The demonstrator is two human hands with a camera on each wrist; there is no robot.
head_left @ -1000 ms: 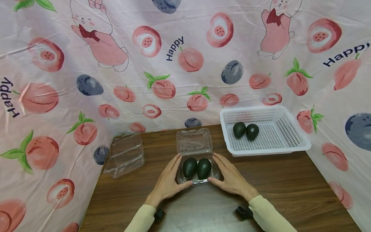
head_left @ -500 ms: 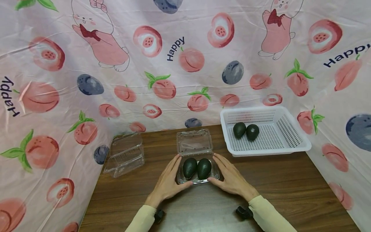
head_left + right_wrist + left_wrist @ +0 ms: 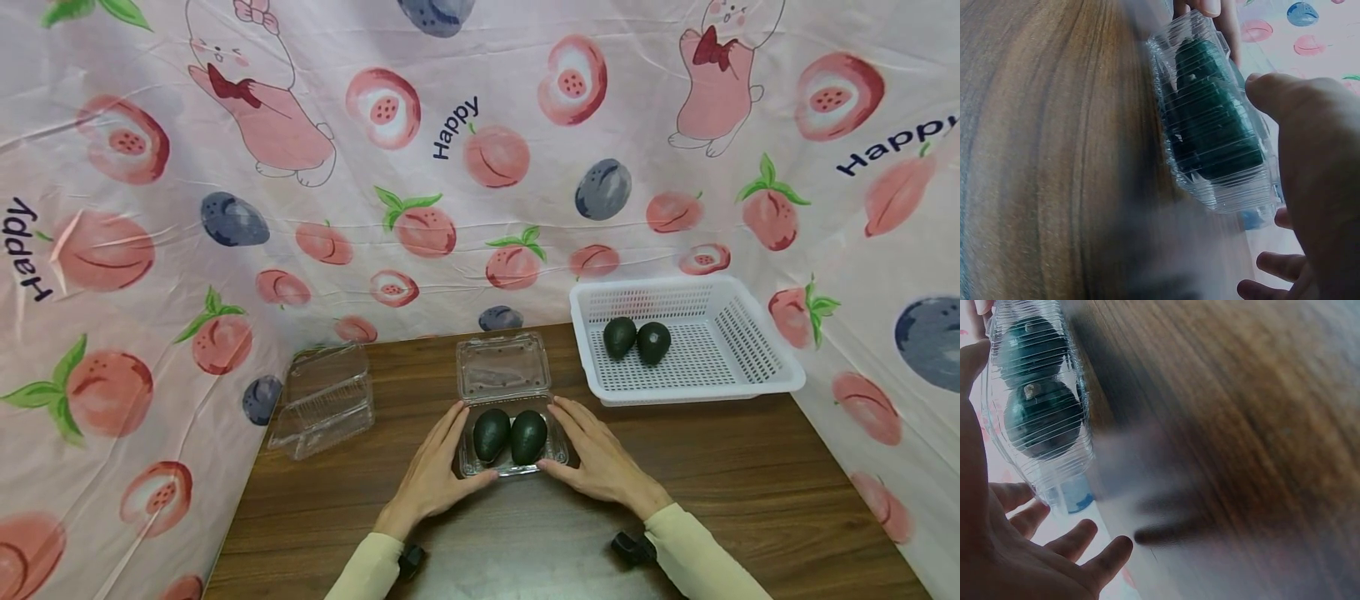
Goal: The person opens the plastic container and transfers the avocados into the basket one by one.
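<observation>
Two dark green avocados, the left one (image 3: pixel 491 435) and the right one (image 3: pixel 528 437), lie side by side in the base of a clear plastic clamshell box (image 3: pixel 512 471). Its lid (image 3: pixel 503 367) is folded back, away from the person. My left hand (image 3: pixel 431 473) holds the box from the left, thumb at the front rim and fingertips near the back corner. From the right side, my right hand (image 3: pixel 602 461) holds it in the same way. Ribbed clear walls of the box show in both wrist views, the avocados (image 3: pixel 1044 419) visible through them. Several fingers of each hand spread past the box.
At the back right stands a white perforated basket (image 3: pixel 720 358) holding two more avocados (image 3: pixel 619 337). Other clear plastic boxes (image 3: pixel 322 408) stand at the table's left edge. A fruit-printed cloth (image 3: pixel 420 275) hangs behind and beside the wooden table (image 3: pixel 735 483).
</observation>
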